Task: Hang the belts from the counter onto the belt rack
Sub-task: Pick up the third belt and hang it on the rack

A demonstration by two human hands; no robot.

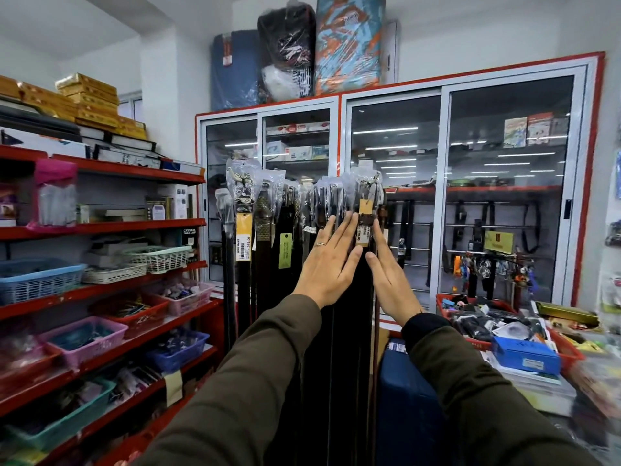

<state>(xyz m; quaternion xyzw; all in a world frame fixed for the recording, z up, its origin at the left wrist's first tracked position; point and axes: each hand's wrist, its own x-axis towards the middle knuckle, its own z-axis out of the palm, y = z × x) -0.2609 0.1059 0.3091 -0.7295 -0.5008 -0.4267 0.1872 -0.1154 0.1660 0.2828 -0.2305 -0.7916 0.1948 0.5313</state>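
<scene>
Black belts (336, 297) already hang between the flat, spread left hand (327, 264) and right hand (389, 274), neither gripping; any left on the counter (537, 381) cannot be told.

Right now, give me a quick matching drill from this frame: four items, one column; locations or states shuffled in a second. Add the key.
Items:
1. left hand
2. right hand
3. blue box
4. gold boxes

Descriptions:
A. stacked on top of the red shelving, far left
B. flat and open on the hanging belts, ring on one finger
C. on the cluttered counter at right
D. open, edge-on at the belts' right side

Pairs: 1-B, 2-D, 3-C, 4-A
</scene>
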